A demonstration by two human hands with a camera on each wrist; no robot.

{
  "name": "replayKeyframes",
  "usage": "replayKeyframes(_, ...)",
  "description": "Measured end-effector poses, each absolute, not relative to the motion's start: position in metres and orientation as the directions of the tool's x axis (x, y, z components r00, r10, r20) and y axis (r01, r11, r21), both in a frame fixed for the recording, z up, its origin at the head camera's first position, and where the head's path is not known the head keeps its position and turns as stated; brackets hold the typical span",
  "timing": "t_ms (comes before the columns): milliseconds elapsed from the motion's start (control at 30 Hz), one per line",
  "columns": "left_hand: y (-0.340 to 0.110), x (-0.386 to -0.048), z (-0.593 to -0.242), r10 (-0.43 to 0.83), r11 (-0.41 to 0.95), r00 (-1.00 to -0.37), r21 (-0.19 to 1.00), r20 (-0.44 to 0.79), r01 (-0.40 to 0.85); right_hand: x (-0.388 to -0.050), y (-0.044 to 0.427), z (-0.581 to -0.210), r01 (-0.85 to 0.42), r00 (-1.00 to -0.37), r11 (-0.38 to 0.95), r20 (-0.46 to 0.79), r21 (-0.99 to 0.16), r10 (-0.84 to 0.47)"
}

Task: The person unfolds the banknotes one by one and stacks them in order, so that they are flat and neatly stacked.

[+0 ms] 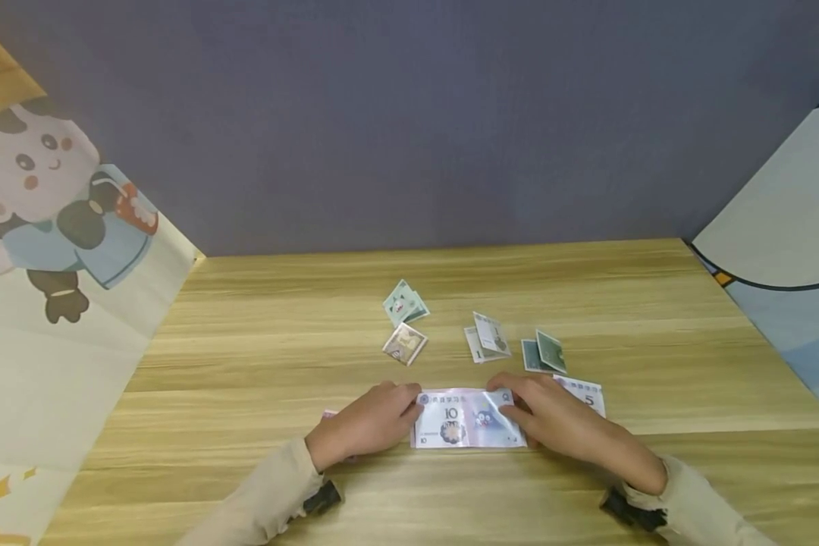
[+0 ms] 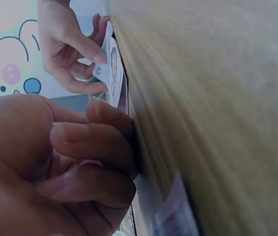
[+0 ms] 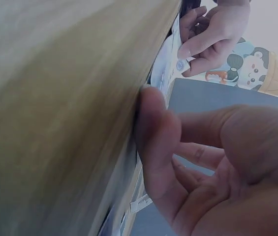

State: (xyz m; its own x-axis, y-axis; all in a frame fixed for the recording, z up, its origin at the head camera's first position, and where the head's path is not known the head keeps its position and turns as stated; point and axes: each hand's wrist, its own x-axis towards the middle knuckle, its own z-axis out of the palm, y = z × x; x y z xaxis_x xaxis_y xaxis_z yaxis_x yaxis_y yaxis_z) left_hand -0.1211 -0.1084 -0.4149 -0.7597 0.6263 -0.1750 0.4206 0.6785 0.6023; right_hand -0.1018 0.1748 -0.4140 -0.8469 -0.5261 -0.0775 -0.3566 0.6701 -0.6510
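Observation:
A pale purple note (image 1: pixel 467 419) printed with 10 lies flat near the table's front, with a second layer's edge showing under its left side. My left hand (image 1: pixel 375 421) pinches its left end between thumb and curled fingers. At the right end, my right hand (image 1: pixel 565 419) grips the upper corner the same way. In the left wrist view, the note (image 2: pixel 115 73) is close to the wood, the left hand (image 2: pixel 75 162) in front and the right hand beyond. The right wrist view shows the right hand (image 3: pixel 198 162) at the note's edge (image 3: pixel 164 64).
Farther back lie a folded green note (image 1: pixel 400 303), a brown note (image 1: pixel 406 344), a folded grey note (image 1: pixel 493 336) and a folded dark green note (image 1: pixel 549 351). A purple 5 note (image 1: pixel 590 394) lies beyond the right hand. A pinkish note (image 1: pixel 328 414) is partly under the left hand.

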Motion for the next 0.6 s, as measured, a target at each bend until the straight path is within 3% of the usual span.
replayKeyframes(433, -0.1046, -0.118, -0.419, 0.581, 0.701, -0.804, 0.578, -0.123, 0.418, -0.0995, 0.173, -0.4164, -0.306, -0.869, 0.683, -0.1, -0.663, -0.485)
replayKeyframes(600, -0.1045, -0.1165, -0.4192, 0.554, 0.71, -0.821, 0.595, -0.141, 0.377, -0.0982, 0.1686, -0.4186, -0.376, -0.89, 0.749, -0.012, -0.546, -0.456)
